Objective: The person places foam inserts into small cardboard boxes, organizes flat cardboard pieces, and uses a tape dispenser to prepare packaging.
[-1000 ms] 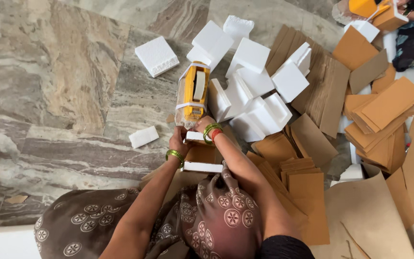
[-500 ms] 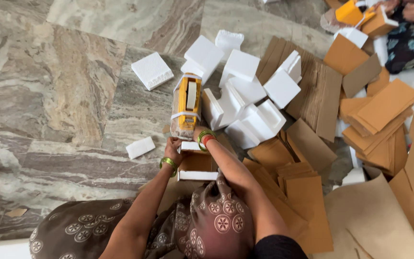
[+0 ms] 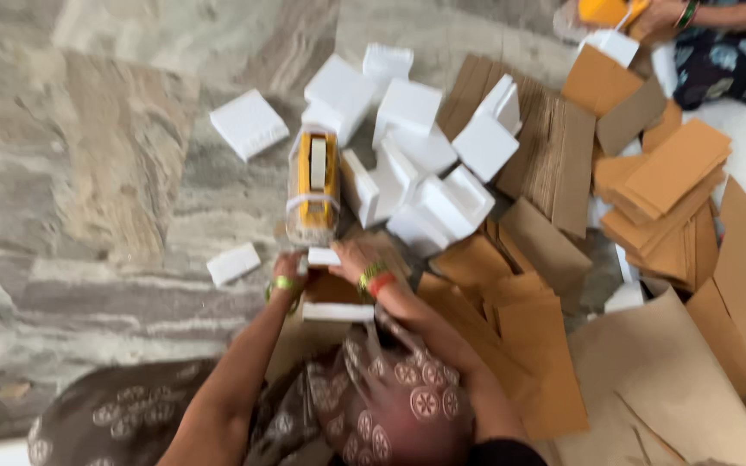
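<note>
Both hands, left hand and right hand, grip the yellow bottle's base, steadying it upright above the open brown box beneath my wrists.

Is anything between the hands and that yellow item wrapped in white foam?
Nothing visible. The left hand and right hand already sit at the near end of the yellow item, by the open cardboard box.

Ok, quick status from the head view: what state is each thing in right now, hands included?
Left hand: at the base of the yellow item, grip blurred.
Right hand: at the base too, on the white foam piece.
Yellow item: lying lengthwise on the floor, in clear wrap.
Brown box: open, under the hands.
White foam blocks: loose, heaped.
Cardboard sheets: flat, stacked.
Another person's hand: holding an orange thing.
</note>
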